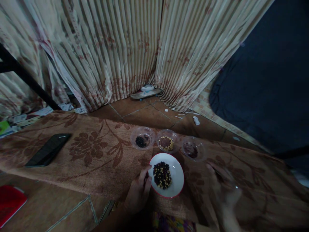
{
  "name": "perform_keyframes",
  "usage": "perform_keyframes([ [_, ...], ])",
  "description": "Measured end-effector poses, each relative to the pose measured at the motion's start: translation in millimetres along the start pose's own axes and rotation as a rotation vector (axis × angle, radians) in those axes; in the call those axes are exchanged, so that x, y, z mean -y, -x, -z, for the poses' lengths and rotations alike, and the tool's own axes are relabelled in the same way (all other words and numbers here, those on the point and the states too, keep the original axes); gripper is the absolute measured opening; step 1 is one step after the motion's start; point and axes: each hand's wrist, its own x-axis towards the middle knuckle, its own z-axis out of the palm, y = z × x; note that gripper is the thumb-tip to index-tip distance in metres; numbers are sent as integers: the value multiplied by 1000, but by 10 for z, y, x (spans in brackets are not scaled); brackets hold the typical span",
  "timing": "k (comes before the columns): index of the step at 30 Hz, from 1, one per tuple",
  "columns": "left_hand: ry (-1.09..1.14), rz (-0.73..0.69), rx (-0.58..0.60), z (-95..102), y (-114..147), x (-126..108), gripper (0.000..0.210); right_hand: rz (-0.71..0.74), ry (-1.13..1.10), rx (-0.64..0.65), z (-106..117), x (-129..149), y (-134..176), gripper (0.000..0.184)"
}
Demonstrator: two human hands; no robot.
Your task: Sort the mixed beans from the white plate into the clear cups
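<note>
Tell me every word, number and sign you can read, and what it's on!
No word, number or sign can be read.
Papers at the left: printed marks, too small and blurred.
Card beside them: dark square pattern, too blurred.
Skateboard: pale blue mark, too blurred.
White bowl: no text shows.

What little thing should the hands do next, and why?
Maybe the right hand could move some yellow bits from the bowl to the middle cup: yellow bits lie there too, while the bowl's pile mixes yellow and dark. The left hand holds the bowl's rim.
</note>
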Motion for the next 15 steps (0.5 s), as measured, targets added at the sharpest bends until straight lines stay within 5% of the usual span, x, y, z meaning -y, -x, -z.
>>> perform_keyframes([
  [6, -23, -36, -27, -2, 2, 12, 40, -42, -86, -74, -139, -317, -276, 37],
  [10, -26, -54, -45, -4, 16, -11, 38, -121, -123, -42, -135, -187, 5, 33],
  [15, -40, -42, -18, 2, 12, -19, 38, -305, -148, 147, -70, 48, 482, 31],
])
